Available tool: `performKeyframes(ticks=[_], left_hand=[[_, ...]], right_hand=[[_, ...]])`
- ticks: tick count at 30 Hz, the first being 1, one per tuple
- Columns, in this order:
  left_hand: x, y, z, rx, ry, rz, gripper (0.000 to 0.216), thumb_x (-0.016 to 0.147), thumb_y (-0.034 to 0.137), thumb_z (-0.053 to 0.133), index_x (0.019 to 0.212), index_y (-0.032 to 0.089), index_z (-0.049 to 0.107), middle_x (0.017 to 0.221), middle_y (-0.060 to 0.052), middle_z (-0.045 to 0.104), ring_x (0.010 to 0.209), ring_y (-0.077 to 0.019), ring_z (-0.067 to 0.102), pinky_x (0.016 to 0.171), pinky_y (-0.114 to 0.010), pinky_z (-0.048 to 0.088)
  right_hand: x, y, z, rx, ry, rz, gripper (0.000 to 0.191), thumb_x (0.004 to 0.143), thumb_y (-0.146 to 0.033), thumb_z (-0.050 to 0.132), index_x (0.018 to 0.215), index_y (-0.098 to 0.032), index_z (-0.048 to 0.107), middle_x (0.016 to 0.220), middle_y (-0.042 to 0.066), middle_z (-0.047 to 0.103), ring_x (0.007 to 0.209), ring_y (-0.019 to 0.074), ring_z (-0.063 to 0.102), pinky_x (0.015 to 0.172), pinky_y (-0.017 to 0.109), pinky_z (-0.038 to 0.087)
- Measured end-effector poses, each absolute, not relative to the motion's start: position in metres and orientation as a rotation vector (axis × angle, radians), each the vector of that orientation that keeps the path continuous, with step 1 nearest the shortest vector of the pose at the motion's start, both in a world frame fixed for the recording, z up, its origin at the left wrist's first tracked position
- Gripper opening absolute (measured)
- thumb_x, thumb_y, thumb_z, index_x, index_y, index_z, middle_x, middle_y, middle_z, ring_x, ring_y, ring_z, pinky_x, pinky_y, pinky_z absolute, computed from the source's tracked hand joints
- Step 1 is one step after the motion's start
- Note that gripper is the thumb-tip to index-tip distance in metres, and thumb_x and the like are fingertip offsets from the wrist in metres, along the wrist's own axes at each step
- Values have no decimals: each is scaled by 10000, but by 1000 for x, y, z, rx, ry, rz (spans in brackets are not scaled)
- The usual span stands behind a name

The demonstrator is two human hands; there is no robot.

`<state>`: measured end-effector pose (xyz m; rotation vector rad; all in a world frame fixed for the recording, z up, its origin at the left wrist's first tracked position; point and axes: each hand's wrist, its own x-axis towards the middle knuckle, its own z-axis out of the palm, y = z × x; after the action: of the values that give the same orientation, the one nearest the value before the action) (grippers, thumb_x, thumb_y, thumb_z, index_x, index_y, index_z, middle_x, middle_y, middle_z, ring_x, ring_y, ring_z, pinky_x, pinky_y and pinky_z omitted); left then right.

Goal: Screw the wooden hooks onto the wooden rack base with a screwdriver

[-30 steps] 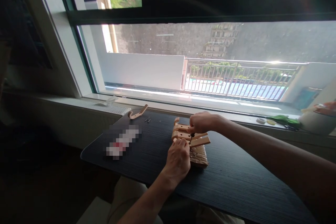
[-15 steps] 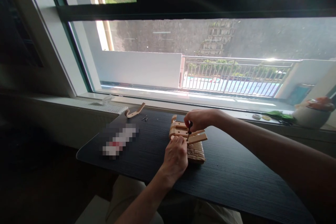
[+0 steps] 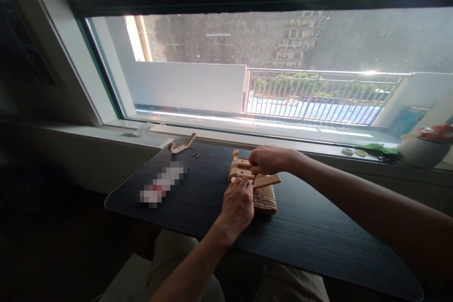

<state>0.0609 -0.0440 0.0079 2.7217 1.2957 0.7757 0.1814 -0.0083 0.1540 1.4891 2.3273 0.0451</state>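
Your right hand (image 3: 268, 159) has settled its grip round the screwdriver (image 3: 254, 178), hiding the handle seen just before; probably a fresh hold for turning; your left hand (image 3: 238, 204) keeps its grip on the wooden hook (image 3: 268, 181), atop the ridged block (image 3: 266, 199) on the bench (image 3: 318, 236).

Pad (image 3: 266, 200): brown, ridged, flat. Hooks (image 3: 236, 172): tan wood, curved, drilled, side by side on pad. Screwdriver (image 3: 254, 179): thin, dark, near-upright over pad, mostly hidden.
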Motion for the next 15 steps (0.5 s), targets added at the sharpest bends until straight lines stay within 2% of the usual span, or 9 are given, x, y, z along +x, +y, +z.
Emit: performKeyframes(ticks=[3, 6, 11, 15], left_hand=[[61, -44, 8, 2723, 1297, 766, 237, 834, 90, 405, 975, 154, 584, 1001, -74, 569, 959, -217, 488, 906, -329, 394], [62, -44, 8, 2733, 1300, 778, 237, 840, 92, 397, 982, 149, 579, 1001, -79, 565, 959, -216, 484, 909, -329, 390], [63, -43, 8, 2761, 1308, 751, 239, 833, 82, 397, 969, 144, 585, 1003, -80, 563, 956, -214, 488, 912, -328, 387], [63, -43, 6, 2742, 1306, 753, 251, 839, 82, 391, 974, 161, 586, 1000, -68, 565, 976, -207, 491, 927, -317, 381]], right_hand=[[182, -10, 157, 1518, 2270, 46, 294, 756, -346, 551, 935, -171, 705, 909, 84, 692, 783, 207, 594, 591, 276, 367], [183, -10, 158, 1498, 2268, 16, 271, 707, -285, 599, 933, -187, 710, 886, 59, 695, 761, 186, 591, 592, 259, 368], [186, -10, 154, 1543, 2270, 63, 290, 789, -274, 510, 942, -114, 698, 907, 118, 676, 798, 205, 577, 627, 286, 376], [189, -10, 157, 1517, 2228, -4, 306, 704, -309, 630, 957, -154, 701, 878, 70, 683, 752, 186, 574, 602, 267, 373]])
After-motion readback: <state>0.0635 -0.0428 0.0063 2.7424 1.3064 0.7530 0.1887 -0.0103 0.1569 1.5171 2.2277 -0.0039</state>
